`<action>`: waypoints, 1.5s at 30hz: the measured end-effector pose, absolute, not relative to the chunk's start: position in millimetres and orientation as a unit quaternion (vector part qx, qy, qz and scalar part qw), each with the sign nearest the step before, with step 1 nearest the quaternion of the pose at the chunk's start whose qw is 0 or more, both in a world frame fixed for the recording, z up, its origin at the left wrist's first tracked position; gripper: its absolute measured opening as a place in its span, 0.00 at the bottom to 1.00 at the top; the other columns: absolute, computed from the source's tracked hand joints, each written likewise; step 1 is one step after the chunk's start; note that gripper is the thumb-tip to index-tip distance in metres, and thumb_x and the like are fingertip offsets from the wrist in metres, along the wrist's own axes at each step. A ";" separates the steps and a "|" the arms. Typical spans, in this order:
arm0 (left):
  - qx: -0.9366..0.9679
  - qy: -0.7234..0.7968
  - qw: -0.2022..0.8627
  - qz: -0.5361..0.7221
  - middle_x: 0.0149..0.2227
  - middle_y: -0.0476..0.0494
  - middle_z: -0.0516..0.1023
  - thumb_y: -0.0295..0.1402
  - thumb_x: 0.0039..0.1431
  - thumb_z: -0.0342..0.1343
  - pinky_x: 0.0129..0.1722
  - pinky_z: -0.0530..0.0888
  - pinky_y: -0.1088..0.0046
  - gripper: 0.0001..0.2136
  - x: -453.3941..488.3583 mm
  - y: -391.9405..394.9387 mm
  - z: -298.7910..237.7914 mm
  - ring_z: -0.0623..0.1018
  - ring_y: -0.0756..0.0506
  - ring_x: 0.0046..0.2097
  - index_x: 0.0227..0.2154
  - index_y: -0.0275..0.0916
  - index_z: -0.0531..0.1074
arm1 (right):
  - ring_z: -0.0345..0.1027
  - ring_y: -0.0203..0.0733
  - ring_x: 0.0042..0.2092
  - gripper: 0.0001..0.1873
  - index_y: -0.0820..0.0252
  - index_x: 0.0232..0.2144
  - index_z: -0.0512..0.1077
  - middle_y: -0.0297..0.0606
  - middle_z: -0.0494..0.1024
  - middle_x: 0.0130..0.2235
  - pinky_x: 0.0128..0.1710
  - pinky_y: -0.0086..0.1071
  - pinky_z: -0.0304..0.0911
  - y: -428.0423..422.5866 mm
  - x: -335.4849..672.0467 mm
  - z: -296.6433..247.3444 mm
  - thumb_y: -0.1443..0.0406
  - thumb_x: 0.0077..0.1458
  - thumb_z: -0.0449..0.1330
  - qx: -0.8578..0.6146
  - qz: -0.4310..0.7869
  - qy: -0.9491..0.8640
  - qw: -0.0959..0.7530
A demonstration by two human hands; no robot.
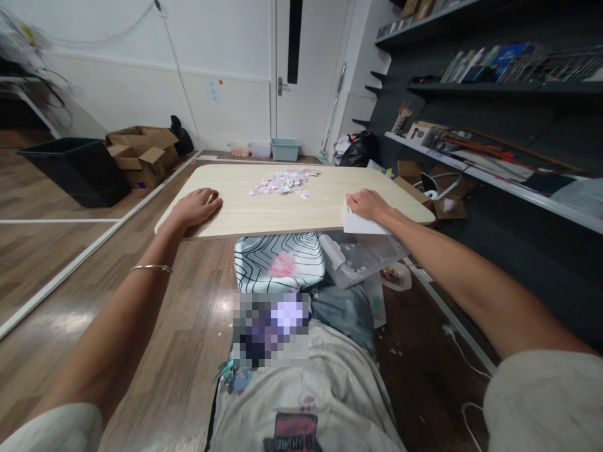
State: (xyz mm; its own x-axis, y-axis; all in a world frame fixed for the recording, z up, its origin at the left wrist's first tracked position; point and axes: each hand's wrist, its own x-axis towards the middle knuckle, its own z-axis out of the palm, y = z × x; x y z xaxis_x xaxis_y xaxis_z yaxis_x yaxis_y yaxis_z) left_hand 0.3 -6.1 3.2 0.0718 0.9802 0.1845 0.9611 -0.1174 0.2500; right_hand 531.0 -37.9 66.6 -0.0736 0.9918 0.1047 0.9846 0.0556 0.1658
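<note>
My left hand [195, 208] lies palm down on the near left part of a low, light wooden table [264, 213], fingers stretched out flat and holding nothing. My right hand [368, 204] rests at the table's near right edge with its fingers closed on a white sheet of paper [360, 224] that hangs over the edge. A pile of small pink and white paper scraps [284, 181] lies on the tabletop further away, between and beyond both hands.
Under the table sit a black-and-white patterned cushion [277, 260] and a clear plastic box [358, 254]. Cardboard boxes [144, 154] and a black bin [78, 166] stand at the left. Dark shelves [494, 157] full of supplies line the right wall. A door [306, 75] is behind.
</note>
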 end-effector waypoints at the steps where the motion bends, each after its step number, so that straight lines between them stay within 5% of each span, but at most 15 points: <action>1: 0.730 0.665 0.031 0.156 0.78 0.27 0.86 0.54 0.79 0.47 0.81 0.78 0.47 0.33 0.8 -6.5 2.7 0.82 0.25 0.79 0.71 0.42 0.85 | 0.90 0.62 0.72 0.34 0.66 0.63 0.96 0.62 0.94 0.67 0.66 0.37 0.75 -38.3 534.9 66.0 0.56 0.94 0.50 0.687 0.097 0.720 0.014; 9: 0.726 0.666 0.046 0.162 0.77 0.28 0.87 0.54 0.80 0.51 0.83 0.76 0.45 0.31 -2.1 -4.1 3.0 0.81 0.25 0.81 0.72 0.44 0.85 | 0.90 0.66 0.72 0.35 0.73 0.66 0.94 0.67 0.93 0.67 0.68 0.40 0.76 -34.5 538.4 64.1 0.59 0.93 0.49 0.701 0.085 0.708 0.009; 18: 0.739 0.659 0.047 0.132 0.81 0.19 0.82 0.46 0.86 0.49 0.86 0.71 0.51 0.31 -0.6 -7.6 6.3 0.77 0.26 0.81 0.75 0.27 0.78 | 0.90 0.64 0.72 0.34 0.71 0.66 0.94 0.65 0.93 0.67 0.69 0.40 0.77 -32.4 539.7 63.6 0.59 0.93 0.50 0.706 0.076 0.704 -0.008; 32: 0.753 0.650 0.046 0.088 0.84 0.17 0.78 0.51 0.86 0.43 0.86 0.72 0.48 0.38 -5.4 -3.0 11.6 0.77 0.25 0.84 0.80 0.25 0.76 | 0.92 0.64 0.67 0.33 0.73 0.62 0.96 0.69 0.94 0.65 0.62 0.38 0.75 -24.1 543.1 59.7 0.58 0.92 0.53 0.707 0.073 0.703 -0.027; 45: 0.746 0.655 0.039 0.114 0.82 0.23 0.82 0.51 0.87 0.46 0.85 0.73 0.49 0.35 -6.2 -3.3 7.4 0.78 0.27 0.82 0.77 0.30 0.80 | 0.93 0.63 0.59 0.32 0.71 0.57 0.97 0.66 0.96 0.56 0.56 0.40 0.75 -21.9 545.8 57.9 0.59 0.91 0.54 0.698 0.075 0.711 -0.042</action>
State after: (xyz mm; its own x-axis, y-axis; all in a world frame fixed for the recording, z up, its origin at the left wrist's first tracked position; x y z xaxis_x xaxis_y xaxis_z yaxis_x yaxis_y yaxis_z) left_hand -6.2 -3.3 7.4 0.1157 0.9862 0.1185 0.9683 -0.1385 0.2078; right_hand 545.8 -21.9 57.9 -0.0233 0.9861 0.1643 0.9988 0.0158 0.0468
